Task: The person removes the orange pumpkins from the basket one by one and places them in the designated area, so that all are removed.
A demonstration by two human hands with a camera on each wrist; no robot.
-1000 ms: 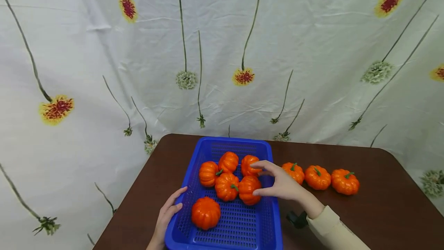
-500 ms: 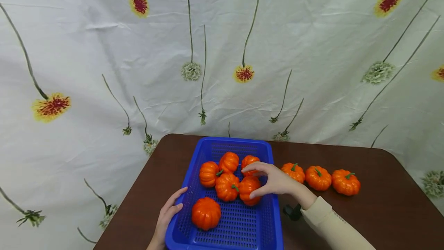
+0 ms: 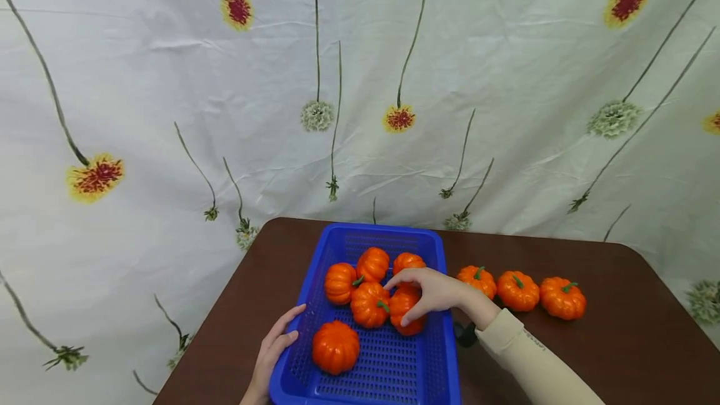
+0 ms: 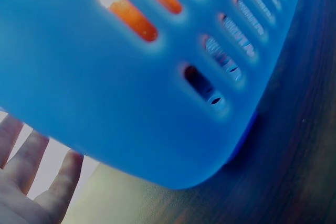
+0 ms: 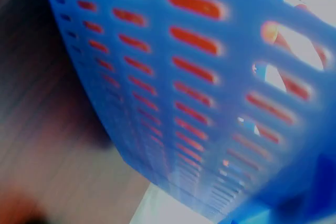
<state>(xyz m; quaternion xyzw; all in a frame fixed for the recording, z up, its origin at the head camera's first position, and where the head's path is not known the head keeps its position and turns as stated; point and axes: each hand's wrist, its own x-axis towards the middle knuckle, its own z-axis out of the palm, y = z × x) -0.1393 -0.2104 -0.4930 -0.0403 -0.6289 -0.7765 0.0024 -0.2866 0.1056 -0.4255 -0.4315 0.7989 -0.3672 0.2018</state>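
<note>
Inside a blue plastic basket [image 3: 447,355], several small orange pumpkins with ribbed sides are grouped toward the far half. My right hand [image 3: 435,292] reaches over the right wall, its fingers and thumb curled round the right-hand pumpkin [image 3: 409,324]. Against its left side lies another pumpkin [image 3: 368,305], and a larger-looking pumpkin [image 3: 335,347] sits by itself nearer me. My left hand [image 3: 270,355] rests with fairly straight fingers on the left rim. In the left wrist view, fingers [image 4: 63,182] meet the basket's edge. The right wrist view shows mostly the slotted basket wall [image 5: 152,40].
Right of the basket, three pumpkins [image 3: 517,291] with green stems stand in a row on the dark brown table [image 3: 607,342]. A white cloth [image 3: 270,80] printed with flowers hangs behind the table. A black object [image 3: 465,334] shows beside my right wrist.
My right hand has moved left and slightly down, from above the right edge of the pumpkin to round it. The left hand stays on the rim; basket and pumpkins keep their places.
</note>
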